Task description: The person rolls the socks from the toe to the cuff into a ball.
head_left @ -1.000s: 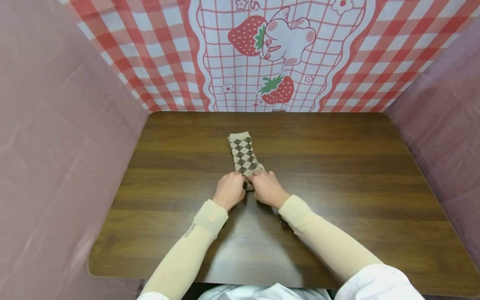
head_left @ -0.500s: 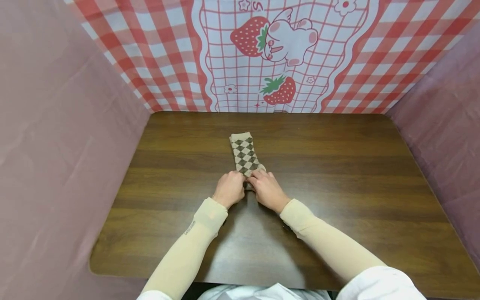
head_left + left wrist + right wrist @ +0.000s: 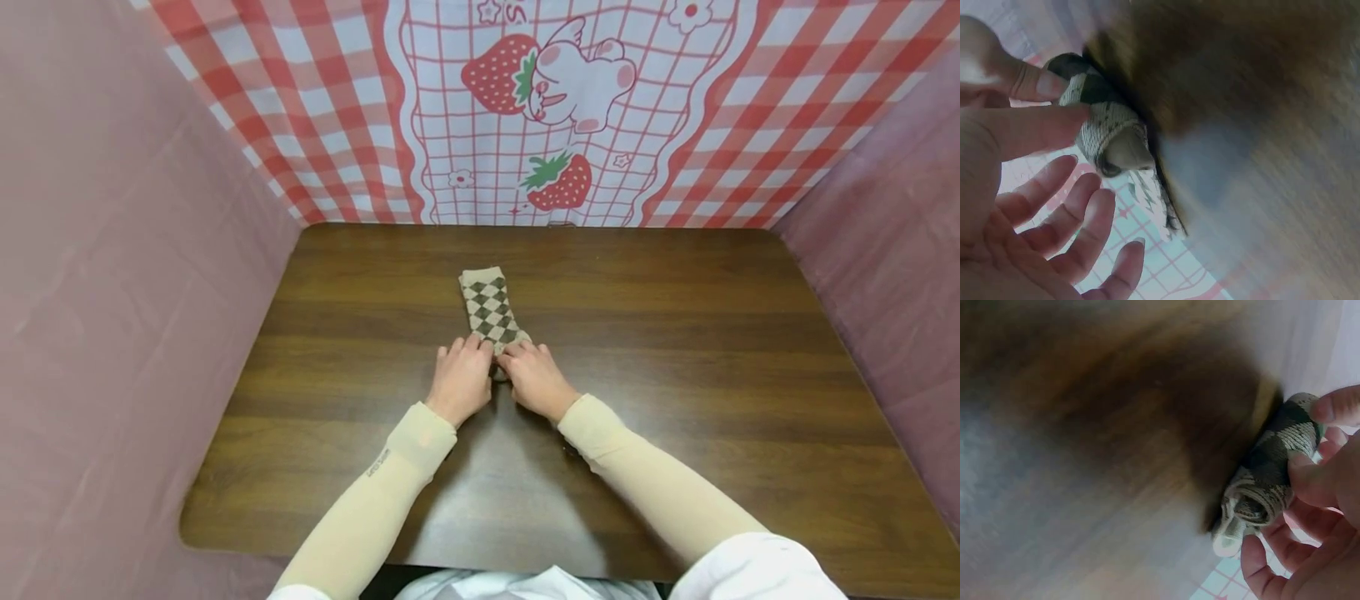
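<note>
A beige sock (image 3: 490, 307) with dark diamonds lies on the table, its cuff pointing away from me. Its toe end is turned up into a thick roll (image 3: 1272, 465) on my side. My left hand (image 3: 461, 379) holds the roll's left part, thumb on the near face, fingers spread over and beyond it. At the right part my right hand (image 3: 537, 379) holds the same roll, its thumb (image 3: 1310, 478) pressing on the near face and its fingers bent on the far side. In the left wrist view the roll's open end (image 3: 1125, 150) shows its coiled layers.
The brown wooden table (image 3: 675, 375) has rounded corners and a near edge close to my body. A red-and-white checked cloth (image 3: 322, 108) with strawberries hangs behind it. Pinkish cloth walls (image 3: 112, 292) stand at both sides.
The left hand's fingers have straightened forward over the sock from a more curled hold. The right hand's fingers have reached slightly forward. The sock has hardly moved.
</note>
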{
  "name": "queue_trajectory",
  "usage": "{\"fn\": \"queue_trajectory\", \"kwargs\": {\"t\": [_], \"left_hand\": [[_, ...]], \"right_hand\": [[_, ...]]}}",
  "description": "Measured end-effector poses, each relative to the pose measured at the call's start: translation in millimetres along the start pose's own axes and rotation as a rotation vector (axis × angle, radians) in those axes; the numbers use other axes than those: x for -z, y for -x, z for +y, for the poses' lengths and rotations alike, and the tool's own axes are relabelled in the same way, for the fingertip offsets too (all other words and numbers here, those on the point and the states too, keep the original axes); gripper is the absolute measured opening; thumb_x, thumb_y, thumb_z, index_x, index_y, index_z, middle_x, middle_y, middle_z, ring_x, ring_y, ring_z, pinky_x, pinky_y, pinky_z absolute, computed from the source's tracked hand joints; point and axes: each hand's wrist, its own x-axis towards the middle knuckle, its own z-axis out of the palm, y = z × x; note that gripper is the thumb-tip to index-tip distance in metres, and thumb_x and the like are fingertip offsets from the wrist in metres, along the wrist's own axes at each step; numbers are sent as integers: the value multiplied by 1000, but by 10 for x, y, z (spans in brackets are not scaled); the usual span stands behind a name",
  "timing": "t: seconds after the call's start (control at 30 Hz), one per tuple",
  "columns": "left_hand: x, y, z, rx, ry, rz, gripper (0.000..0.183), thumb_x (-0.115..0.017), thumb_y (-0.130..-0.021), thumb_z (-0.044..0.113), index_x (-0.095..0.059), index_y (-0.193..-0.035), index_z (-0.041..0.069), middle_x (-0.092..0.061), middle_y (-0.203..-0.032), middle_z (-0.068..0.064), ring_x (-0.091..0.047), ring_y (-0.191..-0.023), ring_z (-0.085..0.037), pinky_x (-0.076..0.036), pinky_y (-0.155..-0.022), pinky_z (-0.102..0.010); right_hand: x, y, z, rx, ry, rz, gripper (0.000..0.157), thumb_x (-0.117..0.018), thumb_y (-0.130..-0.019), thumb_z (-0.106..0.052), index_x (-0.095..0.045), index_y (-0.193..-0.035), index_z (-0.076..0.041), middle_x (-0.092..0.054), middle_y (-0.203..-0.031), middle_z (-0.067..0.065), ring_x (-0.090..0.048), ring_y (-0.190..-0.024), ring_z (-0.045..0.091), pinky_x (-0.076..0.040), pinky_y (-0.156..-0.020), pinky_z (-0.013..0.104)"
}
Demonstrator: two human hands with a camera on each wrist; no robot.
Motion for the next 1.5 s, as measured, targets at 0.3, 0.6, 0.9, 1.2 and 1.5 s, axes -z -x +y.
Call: {"fn": "queue_trajectory", "kwargs": {"t": [0.3, 0.6, 0.9, 1.2, 1.5], "left_hand": [[-52, 18, 17, -46, -25, 62, 20, -72, -79, 4, -74, -98, 9, -68, -94, -7, -65, -83, -27, -47, -68, -42], [-62, 4, -13, -41, 10, 85, 10, -70, -79, 3, -74, -79, 12, -68, -81, -7, -67, -74, -27, -47, -64, -44], [-37, -29, -33, -14, 18, 20, 11, -72, -80, 4, -72, -77, 14, -70, -80, -5, -66, -74, -25, -45, -64, -43], [-11, -75, -58, -5, 53, -42, 12, -75, -77, 4, -75, -81, 15, -71, -82, -6, -67, -77, -27, -48, -66, -47], [12, -74, -68, 0, 110, -75, 18, -68, -78, 1, -77, -83, 17, -72, -85, -6, -67, -78, -27, -48, -65, -47]], "right_hand": [[15, 13, -2, -10, -6, -36, 32, -68, -70, 6, -72, -100, -5, -63, -96, 9, -58, -90, 31, -44, -66, 46], [-17, 88, -16, -55, -23, -8, 27, -65, -84, -3, -69, -111, -6, -65, -104, 12, -57, -100, 31, -43, -68, 47], [-24, 125, -13, 21, -29, 71, 33, -78, -81, -8, -66, -112, -5, -62, -105, 11, -56, -101, 31, -43, -71, 46], [-61, 157, 9, 93, -54, 204, 27, -76, -79, 0, -69, -105, -4, -60, -99, 9, -55, -96, 28, -41, -70, 43], [-108, 153, 23, 81, -18, 192, 21, -76, -78, 0, -68, -97, -5, -58, -96, 9, -56, -93, 29, -41, -69, 43]]}}
